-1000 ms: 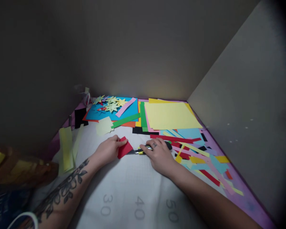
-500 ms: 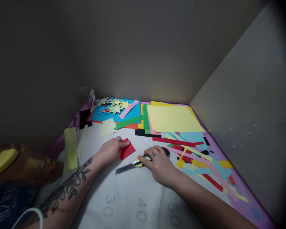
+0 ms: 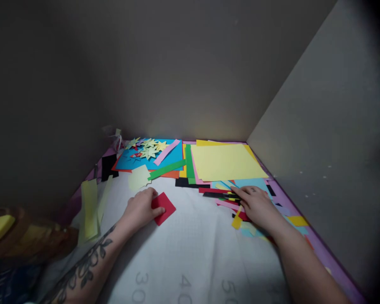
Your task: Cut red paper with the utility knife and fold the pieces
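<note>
A small red paper square [image 3: 167, 207] is pinched by my left hand [image 3: 140, 210], with the thumb on its upper face. It shows as a diamond just above the white sheet. At the right, my right hand [image 3: 260, 206] has its fingers closed around a utility knife [image 3: 215, 195], whose dark blade points left. The rear of its handle is hidden under the hand. Around and beneath the knife lie coloured paper strips, among them a red strip [image 3: 204, 190] and a yellow piece [image 3: 237, 221].
Paper stars [image 3: 149, 152] rest on a blue sheet [image 3: 172, 162] at the back left. Pale yellow sheets [image 3: 228, 162] are stacked beside green strips [image 3: 190, 169]. Walls [image 3: 177, 84] close off the back and right. Blurred brown and yellow things [image 3: 28, 236] are at the left.
My right hand has carried the utility knife right and away from me, onto the paper scraps. My left hand still holds the red square, which has shifted slightly; the view has also moved a little.
</note>
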The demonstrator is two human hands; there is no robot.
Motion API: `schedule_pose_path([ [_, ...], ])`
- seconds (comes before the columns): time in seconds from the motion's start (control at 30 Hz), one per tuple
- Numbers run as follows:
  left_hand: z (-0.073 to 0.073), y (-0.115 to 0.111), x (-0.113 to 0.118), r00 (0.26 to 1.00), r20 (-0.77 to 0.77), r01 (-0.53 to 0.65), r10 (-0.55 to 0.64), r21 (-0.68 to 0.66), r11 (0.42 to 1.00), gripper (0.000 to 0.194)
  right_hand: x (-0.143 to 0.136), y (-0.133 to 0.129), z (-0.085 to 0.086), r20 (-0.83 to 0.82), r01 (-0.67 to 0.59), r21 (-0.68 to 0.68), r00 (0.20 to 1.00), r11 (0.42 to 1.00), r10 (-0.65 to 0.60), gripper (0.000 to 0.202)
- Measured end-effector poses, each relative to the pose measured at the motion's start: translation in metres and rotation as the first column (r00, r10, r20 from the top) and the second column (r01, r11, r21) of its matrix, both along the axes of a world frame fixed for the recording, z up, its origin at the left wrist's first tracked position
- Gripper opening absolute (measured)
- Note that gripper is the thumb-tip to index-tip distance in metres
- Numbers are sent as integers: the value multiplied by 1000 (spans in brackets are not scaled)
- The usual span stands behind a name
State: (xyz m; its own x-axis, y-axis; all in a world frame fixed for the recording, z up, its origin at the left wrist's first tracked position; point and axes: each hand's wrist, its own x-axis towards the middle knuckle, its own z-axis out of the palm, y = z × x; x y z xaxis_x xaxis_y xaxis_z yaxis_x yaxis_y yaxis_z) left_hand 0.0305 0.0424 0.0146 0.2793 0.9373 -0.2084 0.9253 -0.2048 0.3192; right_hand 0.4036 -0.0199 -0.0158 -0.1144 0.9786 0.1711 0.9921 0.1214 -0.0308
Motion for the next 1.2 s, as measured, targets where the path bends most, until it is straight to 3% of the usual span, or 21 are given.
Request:
schedule_pose_path([
  [0.1,3,4,-2,1000,14,27,-26,-68,997,39,-5,0,3,-44,-6,84,999,996,10,44],
  [0.17,3,5,-4,994,78,77,-73,-51,996,28,-19,-1,6,-141,-57,167,987,984,81,40],
  [0.27,2,1,-3,938,348,52,-12,-108,993,24,-52,-6,7,-364,-147,268,899,952,242,36],
  [0.33,1,-4,2,785,591,-23,185,-270,962,27,-80,-10,4,-554,-134,260,790,956,262,36],
  [0.4,1,-11,10,507,761,-44,405,-447,893,30,-108,-14,-1,-736,-105,173,647,979,199,38],
  [0.43,1,-15,14,356,799,-21,485,-512,859,33,-121,-15,-4,-807,-119,118,567,986,165,36],
  [0.47,0,-18,19,251,809,9,531,-550,835,36,-134,-15,-6,-859,-136,79,493,988,136,34],
  [0.53,-5,-23,29,121,820,46,560,-568,822,38,-155,-13,-8,-934,-173,17,350,985,77,34],
  [0.63,-15,-25,37,25,867,-16,498,-497,867,37,-175,-6,-9,-993,-239,-15,118,971,14,32],
  [0.7,-21,-25,38,72,919,-93,387,-380,920,23,-181,-1,-9,-1000,-238,-12,18,971,-8,30],
  [0.77,-24,-25,37,220,937,-134,270,-246,960,9,-182,1,-11,-999,-222,-20,-24,975,-26,28],
  [0.83,-23,-27,37,367,909,-121,199,-166,979,3,-179,1,-12,-1000,-213,-19,-16,977,-23,26],
  [0.9,-21,-30,38,446,879,-77,170,-152,985,12,-175,0,-11,-999,-213,8,31,977,15,26],
  [1.03,-22,-36,40,489,863,-12,132,-144,989,37,-169,-3,-5,-971,-242,131,165,961,174,25],
  [1.2,-26,-36,38,484,861,2,154,-177,984,37,-167,-2,-1,-940,-252,186,236,950,247,28],
])
